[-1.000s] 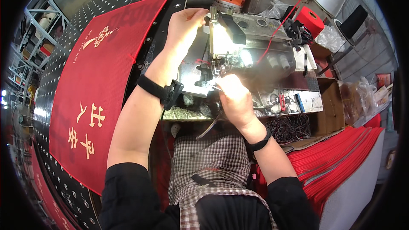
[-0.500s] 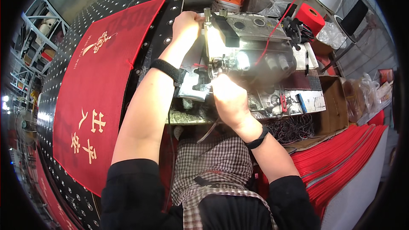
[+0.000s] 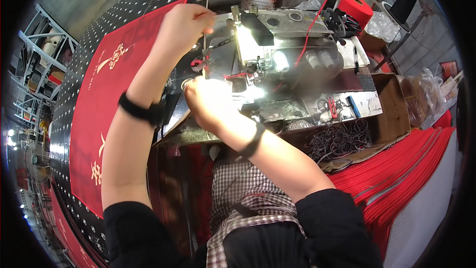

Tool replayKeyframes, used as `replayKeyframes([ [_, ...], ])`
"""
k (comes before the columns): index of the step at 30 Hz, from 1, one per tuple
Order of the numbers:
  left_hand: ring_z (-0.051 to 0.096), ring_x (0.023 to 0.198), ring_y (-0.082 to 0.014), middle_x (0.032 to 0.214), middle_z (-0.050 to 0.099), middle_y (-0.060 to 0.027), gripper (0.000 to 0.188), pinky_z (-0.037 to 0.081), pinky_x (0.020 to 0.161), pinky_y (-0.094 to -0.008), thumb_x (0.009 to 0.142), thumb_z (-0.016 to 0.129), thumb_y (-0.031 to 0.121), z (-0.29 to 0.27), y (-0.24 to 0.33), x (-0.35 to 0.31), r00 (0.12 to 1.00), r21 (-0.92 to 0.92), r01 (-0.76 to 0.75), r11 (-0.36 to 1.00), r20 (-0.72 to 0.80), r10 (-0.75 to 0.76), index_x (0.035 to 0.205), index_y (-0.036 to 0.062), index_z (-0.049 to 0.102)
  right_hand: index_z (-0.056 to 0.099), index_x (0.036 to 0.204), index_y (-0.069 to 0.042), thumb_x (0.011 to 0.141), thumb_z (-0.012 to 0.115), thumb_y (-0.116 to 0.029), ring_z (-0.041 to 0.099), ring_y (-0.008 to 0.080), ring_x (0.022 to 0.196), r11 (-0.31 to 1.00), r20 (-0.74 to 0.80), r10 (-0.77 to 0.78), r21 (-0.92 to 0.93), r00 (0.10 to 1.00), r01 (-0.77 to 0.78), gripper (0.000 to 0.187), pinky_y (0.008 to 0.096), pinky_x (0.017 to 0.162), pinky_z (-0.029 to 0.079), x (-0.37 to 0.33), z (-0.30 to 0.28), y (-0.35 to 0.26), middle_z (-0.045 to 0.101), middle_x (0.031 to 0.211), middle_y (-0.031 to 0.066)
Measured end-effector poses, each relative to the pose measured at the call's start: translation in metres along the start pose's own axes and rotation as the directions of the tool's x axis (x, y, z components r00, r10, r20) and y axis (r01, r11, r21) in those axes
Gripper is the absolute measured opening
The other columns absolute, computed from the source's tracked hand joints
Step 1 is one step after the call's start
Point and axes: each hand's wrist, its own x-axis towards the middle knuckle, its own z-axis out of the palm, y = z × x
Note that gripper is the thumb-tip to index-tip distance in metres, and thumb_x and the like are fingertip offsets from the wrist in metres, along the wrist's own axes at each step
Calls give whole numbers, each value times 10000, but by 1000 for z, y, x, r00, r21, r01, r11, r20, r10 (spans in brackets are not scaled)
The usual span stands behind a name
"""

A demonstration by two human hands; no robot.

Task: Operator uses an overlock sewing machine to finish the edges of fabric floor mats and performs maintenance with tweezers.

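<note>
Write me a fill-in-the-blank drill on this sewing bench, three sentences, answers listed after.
1. The mat lying on the studded table to the person's left is ____ in colour.
2. The left hand is raised beside the sewing machine, and a ____ strap circles its wrist.
3. The thread cone behind the machine is ____, while the right hand sits under the machine's lamp.

Missing words: red; black; red

Left arm raised and stretched forward, left hand [image 3: 184, 22] curled with fingertips pinched together, right forearm angled across the body, right hand [image 3: 208, 103] closed in a loose fist below it
</note>
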Motion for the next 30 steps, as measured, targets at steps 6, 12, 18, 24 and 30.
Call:
replayKeyframes([
  [6,582,740,-115,864,638,-47,220,452,645,-248,837,611,120,27,-14,-95,989,-154,-100,983,90,115,1025,10,644,585,853,9,725,572,6,636,332,732,990,101,-10,140,995,-5,129,371,623,524,-101,-15,-10,604,834,181],
  [12,556,889,-310,908,588,-125,292,448,797,-398,697,691,115,104,-53,-88,942,338,-297,893,-51,332,982,65,650,604,1002,-34,800,624,-112,630,295,786,961,-141,57,276,988,-16,218,365,664,523,-154,-38,16,627,915,131],
  [18,587,768,-271,760,619,-97,101,459,717,-372,697,684,145,107,-48,-89,976,124,-204,971,-51,212,736,52,690,647,957,10,788,640,-28,632,275,726,866,-196,355,437,914,-243,174,318,648,508,-173,-60,45,642,867,152],
  [24,612,766,-240,744,652,-81,76,469,702,-351,705,690,124,95,-41,-95,954,222,-266,938,-80,290,718,49,694,653,962,29,799,629,-16,595,146,604,798,-160,440,520,884,-303,171,258,568,470,-166,-68,52,638,825,132],
  [30,582,761,-256,751,612,-74,99,459,709,-349,713,697,130,92,-43,-92,953,86,-265,960,-125,275,749,41,675,667,918,26,835,610,-45,485,76,569,659,-78,556,648,828,-382,123,224,539,410,-161,-62,64,617,781,60],
])
